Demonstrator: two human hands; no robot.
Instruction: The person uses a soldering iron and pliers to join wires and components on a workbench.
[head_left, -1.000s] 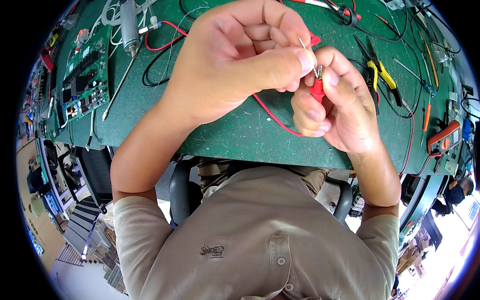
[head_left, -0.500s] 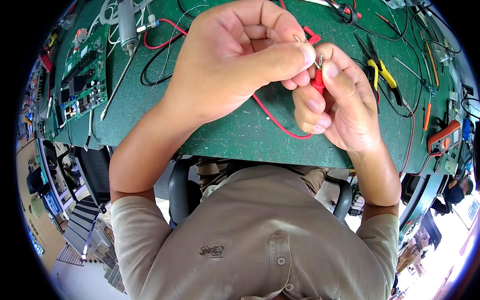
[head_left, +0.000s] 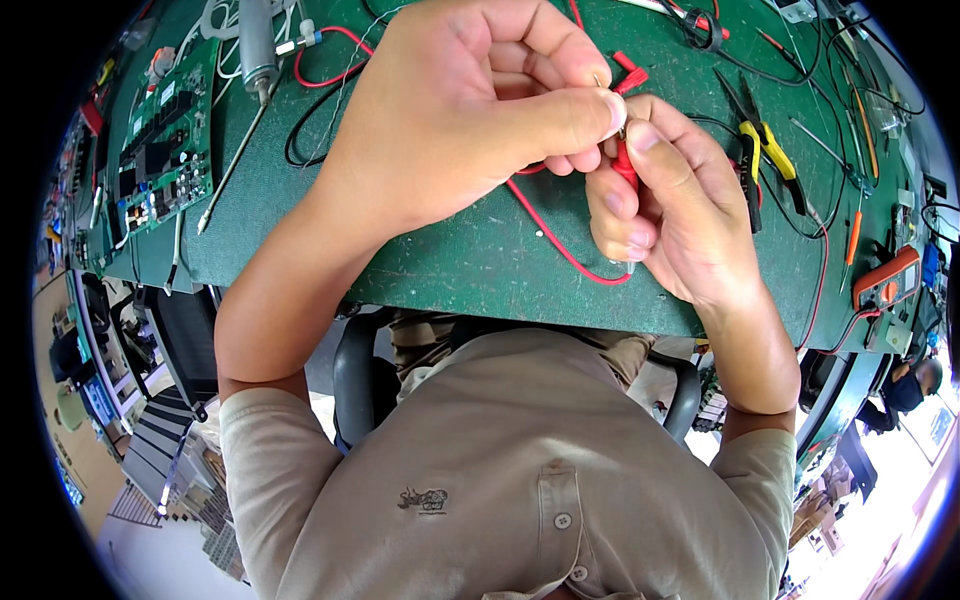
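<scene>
My left hand (head_left: 455,130) pinches a thin metal pin (head_left: 598,82) between thumb and index finger, the other fingers curled. Just right of it, my right hand (head_left: 690,215) grips a red test-lead tip (head_left: 625,165) upright, its thumb near the metal end at my left thumb. Whether the two metal parts touch is hard to tell. A red cable (head_left: 548,232) loops below my hands on the green mat (head_left: 480,280). Behind my fingers lies another red plastic piece (head_left: 630,75).
At left are a circuit board (head_left: 165,140) and grey cylindrical tool (head_left: 255,50). At right lie yellow-black pliers (head_left: 770,150), an orange screwdriver (head_left: 854,235), an orange multimeter (head_left: 880,280) and tangled wires. Another person (head_left: 900,385) is at the far right; a chair armrest (head_left: 355,370) is below.
Both hands have shifted slightly left. My left thumb now overlaps more of the lead's metal end, and my right thumb has moved a little toward it. Both grips continue.
</scene>
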